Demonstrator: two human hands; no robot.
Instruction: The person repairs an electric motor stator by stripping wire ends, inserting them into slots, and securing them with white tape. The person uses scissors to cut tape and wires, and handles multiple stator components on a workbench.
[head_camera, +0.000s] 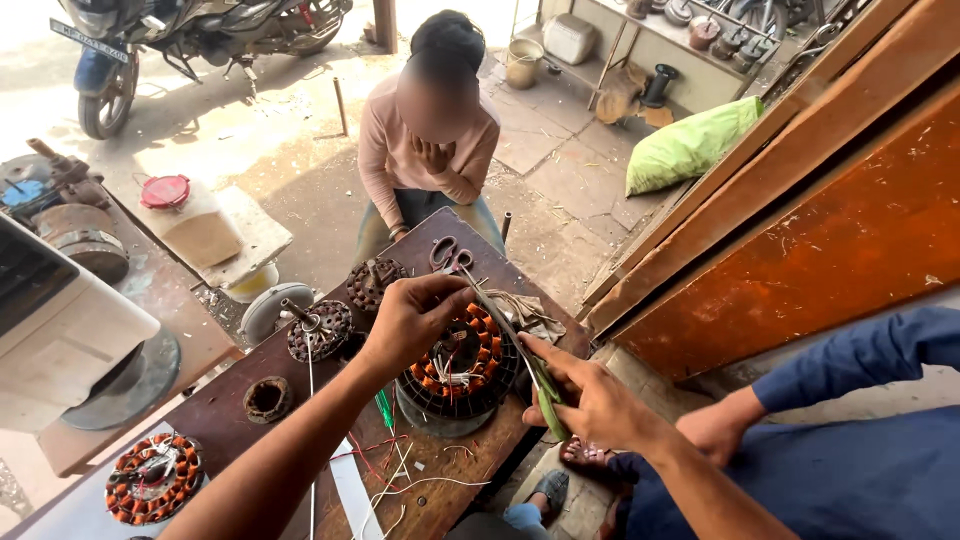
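Note:
My left hand (412, 316) reaches over a wooden workbench (225, 410) and pinches at the top rim of a round motor stator with orange copper windings (478, 362). My right hand (592, 402) is at the stator's right side and grips a long thin strip with a green end (549, 402). The strip slants up-left across the stator toward a pair of scissors (449, 254). White and red wires (405, 472) trail from the stator over the bench. A green-handled screwdriver (385, 408) lies just left of the stator.
More stators (320, 330) (372, 281) (152, 478) and a rusty ring (268, 398) lie on the bench. A person in pink (428, 150) sits opposite. A co-worker in blue rests a hand (716, 430) at right. Orange door (820, 230), green sack (690, 145), motorbike (150, 40).

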